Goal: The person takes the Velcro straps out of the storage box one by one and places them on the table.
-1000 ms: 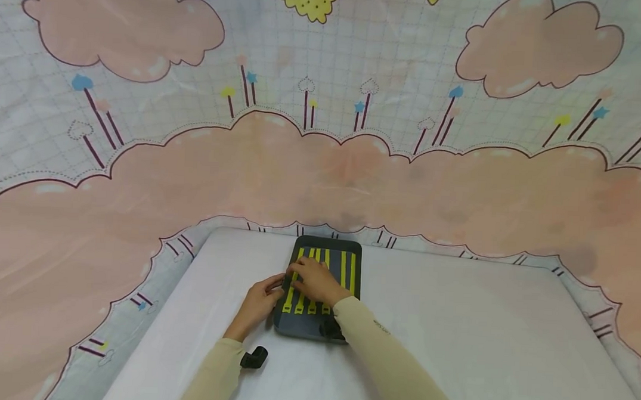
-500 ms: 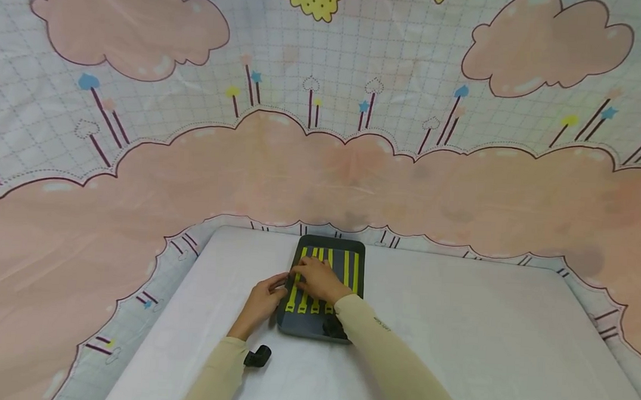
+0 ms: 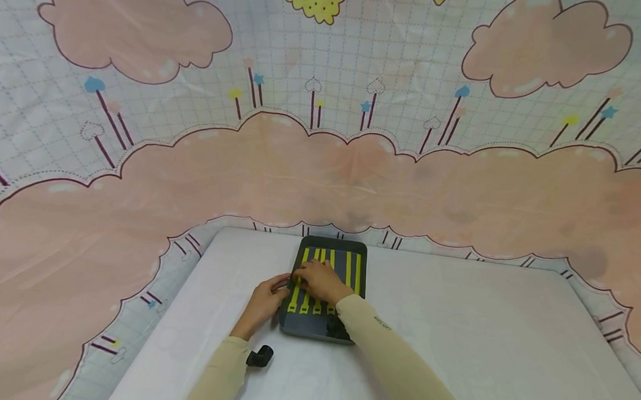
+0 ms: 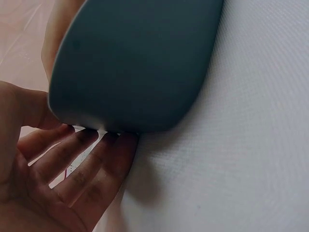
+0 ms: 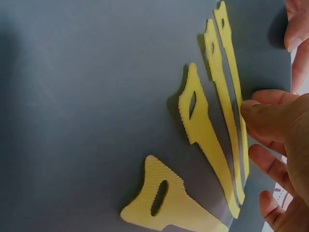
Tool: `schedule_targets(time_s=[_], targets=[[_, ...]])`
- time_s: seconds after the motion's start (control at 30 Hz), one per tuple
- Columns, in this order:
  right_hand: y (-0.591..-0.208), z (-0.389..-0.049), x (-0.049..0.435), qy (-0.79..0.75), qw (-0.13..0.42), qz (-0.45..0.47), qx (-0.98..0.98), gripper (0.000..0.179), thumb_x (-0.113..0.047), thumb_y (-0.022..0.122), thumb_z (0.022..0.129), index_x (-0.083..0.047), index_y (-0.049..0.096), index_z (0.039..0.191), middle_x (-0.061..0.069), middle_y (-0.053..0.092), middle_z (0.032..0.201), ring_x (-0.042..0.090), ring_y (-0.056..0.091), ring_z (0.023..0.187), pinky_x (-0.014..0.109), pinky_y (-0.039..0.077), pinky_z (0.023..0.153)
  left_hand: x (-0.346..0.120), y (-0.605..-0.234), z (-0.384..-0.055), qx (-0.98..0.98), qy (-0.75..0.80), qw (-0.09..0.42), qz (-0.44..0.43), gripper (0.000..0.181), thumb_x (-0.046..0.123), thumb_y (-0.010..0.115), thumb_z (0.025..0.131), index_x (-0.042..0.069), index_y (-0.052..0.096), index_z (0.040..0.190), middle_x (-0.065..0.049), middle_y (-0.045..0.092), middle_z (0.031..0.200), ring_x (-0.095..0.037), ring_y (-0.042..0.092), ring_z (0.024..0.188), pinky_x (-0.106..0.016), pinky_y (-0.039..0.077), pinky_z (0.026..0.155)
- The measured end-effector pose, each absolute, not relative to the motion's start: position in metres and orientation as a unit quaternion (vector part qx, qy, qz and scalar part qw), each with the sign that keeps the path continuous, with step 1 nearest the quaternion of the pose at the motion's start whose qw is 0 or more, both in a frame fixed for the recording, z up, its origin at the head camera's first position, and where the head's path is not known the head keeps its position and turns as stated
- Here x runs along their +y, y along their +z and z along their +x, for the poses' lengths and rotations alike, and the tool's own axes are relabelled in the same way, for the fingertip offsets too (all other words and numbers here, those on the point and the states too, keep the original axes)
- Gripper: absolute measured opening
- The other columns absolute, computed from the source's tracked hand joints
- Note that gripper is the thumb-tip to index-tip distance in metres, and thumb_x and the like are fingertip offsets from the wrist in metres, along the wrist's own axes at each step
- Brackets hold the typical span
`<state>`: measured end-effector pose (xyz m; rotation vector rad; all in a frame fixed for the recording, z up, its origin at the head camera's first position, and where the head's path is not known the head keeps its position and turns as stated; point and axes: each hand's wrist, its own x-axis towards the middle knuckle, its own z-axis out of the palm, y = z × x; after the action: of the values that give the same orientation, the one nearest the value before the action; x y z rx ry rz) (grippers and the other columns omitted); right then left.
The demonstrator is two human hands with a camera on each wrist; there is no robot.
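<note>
A dark grey tray lies on the white table, bearing several yellow cable ties with slotted heads, laid lengthwise side by side. My left hand holds the tray's left edge; in the left wrist view its fingers touch the tray's outer wall and the thumb lies at the rim. Over the tray's left half, my right hand pinches the leftmost cable tie between thumb and index finger. The other fingers stay curled above the tray. My right hand and forearm hide parts of the ties.
White table surface stretches left and right of the tray. Behind it hangs a patterned curtain with clouds. Black wrist cameras sit on both wrists, the left one over the table, the right one over the tray's near end.
The whole view has shifted slightly, so tray and hands appear a little further right. My right fingers have moved slightly nearer along the leftmost tie; my left hand keeps its place.
</note>
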<state>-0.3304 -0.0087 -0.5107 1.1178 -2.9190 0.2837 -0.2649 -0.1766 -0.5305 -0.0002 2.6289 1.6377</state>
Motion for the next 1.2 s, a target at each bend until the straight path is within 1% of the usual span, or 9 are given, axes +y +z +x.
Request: schedule_targets(time_s=[0.17, 0.27, 0.43, 0.6, 0.7, 0.83, 0.97, 1.07, 1.2], targets=[[-0.5121, -0.33, -0.0075, 0.079, 0.002, 0.364, -0.928, 0.016, -0.023, 0.067, 0.094, -0.029, 0.071, 0.108, -0.005, 0.066, 0.109, 0.017, 0.059, 0.107, 0.04, 0.043, 0.088, -0.1763, -0.5315, -0.2642, 0.848, 0.53, 0.018, -0.003, 0.044, 0.009, 0.056, 0.097, 0.006, 0.053, 0.141, -0.019, 0.061, 0.135, -0.033, 0.061, 0.122, -0.042, 0.053, 0.095], [-0.5125, -0.3299, -0.0065, 0.074, 0.001, 0.366, -0.928, 0.015, -0.023, 0.067, 0.094, -0.03, 0.071, 0.107, -0.005, 0.066, 0.107, 0.016, 0.058, 0.106, 0.038, 0.042, 0.085, -0.1752, -0.5312, -0.2641, 0.848, 0.53, 0.018, -0.003, 0.044, 0.01, 0.056, 0.097, 0.006, 0.053, 0.141, -0.018, 0.061, 0.135, -0.032, 0.062, 0.122, -0.041, 0.054, 0.093], [-0.5122, -0.3313, -0.0052, 0.064, 0.006, 0.369, -0.927, 0.013, -0.024, 0.067, 0.094, -0.03, 0.071, 0.104, -0.005, 0.065, 0.106, 0.016, 0.058, 0.104, 0.035, 0.04, 0.083, -0.1737, -0.5296, -0.2658, 0.849, 0.528, 0.014, 0.0, 0.044, 0.01, 0.056, 0.097, 0.006, 0.053, 0.141, -0.018, 0.062, 0.135, -0.032, 0.062, 0.122, -0.04, 0.054, 0.093], [-0.5107, -0.3337, -0.0048, 0.057, 0.022, 0.375, -0.925, 0.014, -0.022, 0.068, 0.093, -0.03, 0.072, 0.104, -0.005, 0.064, 0.106, 0.016, 0.059, 0.105, 0.035, 0.041, 0.083, -0.1734, -0.5286, -0.2677, 0.85, 0.527, 0.011, -0.004, 0.045, 0.011, 0.057, 0.096, 0.006, 0.053, 0.141, -0.018, 0.062, 0.134, -0.031, 0.062, 0.122, -0.033, 0.054, 0.084], [-0.5103, -0.3336, -0.0054, 0.05, 0.026, 0.382, -0.922, 0.017, -0.021, 0.068, 0.093, -0.03, 0.073, 0.107, -0.005, 0.066, 0.108, 0.017, 0.059, 0.106, 0.036, 0.042, 0.084, -0.1734, -0.5286, -0.2674, 0.851, 0.526, 0.011, -0.006, 0.044, 0.011, 0.057, 0.096, 0.006, 0.054, 0.14, -0.018, 0.062, 0.134, -0.031, 0.062, 0.121, -0.031, 0.054, 0.083], [-0.5111, -0.3326, -0.0069, 0.037, 0.024, 0.389, -0.92, 0.02, -0.02, 0.069, 0.093, -0.03, 0.074, 0.109, -0.004, 0.067, 0.11, 0.017, 0.059, 0.105, 0.038, 0.045, 0.086, -0.1731, -0.5289, -0.2662, 0.851, 0.524, 0.013, -0.008, 0.044, 0.011, 0.056, 0.096, 0.005, 0.053, 0.14, -0.019, 0.062, 0.134, -0.032, 0.062, 0.122, -0.035, 0.054, 0.087], [-0.5126, -0.3323, -0.0085, 0.026, 0.032, 0.392, -0.919, 0.019, -0.016, 0.069, 0.092, -0.03, 0.074, 0.105, -0.004, 0.067, 0.107, 0.017, 0.059, 0.103, 0.039, 0.047, 0.087, -0.1727, -0.5293, -0.2655, 0.852, 0.524, 0.012, -0.003, 0.045, 0.011, 0.056, 0.097, 0.004, 0.053, 0.141, -0.019, 0.062, 0.135, -0.033, 0.061, 0.123, -0.042, 0.053, 0.095], [-0.5145, -0.3315, -0.0097, 0.017, 0.037, 0.396, -0.917, 0.02, -0.014, 0.07, 0.091, -0.029, 0.074, 0.104, -0.005, 0.066, 0.105, 0.016, 0.059, 0.102, 0.039, 0.048, 0.088, -0.1729, -0.5305, -0.2642, 0.853, 0.522, 0.01, -0.001, 0.044, 0.011, 0.056, 0.096, 0.004, 0.053, 0.14, -0.019, 0.061, 0.135, -0.034, 0.061, 0.123, -0.045, 0.051, 0.098], [-0.5153, -0.3312, -0.0085, 0.011, 0.038, 0.4, -0.915, 0.022, -0.014, 0.07, 0.091, -0.029, 0.074, 0.105, -0.006, 0.065, 0.104, 0.015, 0.058, 0.104, 0.037, 0.047, 0.088, -0.1722, -0.531, -0.2637, 0.854, 0.52, 0.014, 0.001, 0.044, 0.011, 0.056, 0.096, 0.003, 0.054, 0.14, -0.02, 0.061, 0.135, -0.034, 0.061, 0.122, -0.045, 0.052, 0.097]])
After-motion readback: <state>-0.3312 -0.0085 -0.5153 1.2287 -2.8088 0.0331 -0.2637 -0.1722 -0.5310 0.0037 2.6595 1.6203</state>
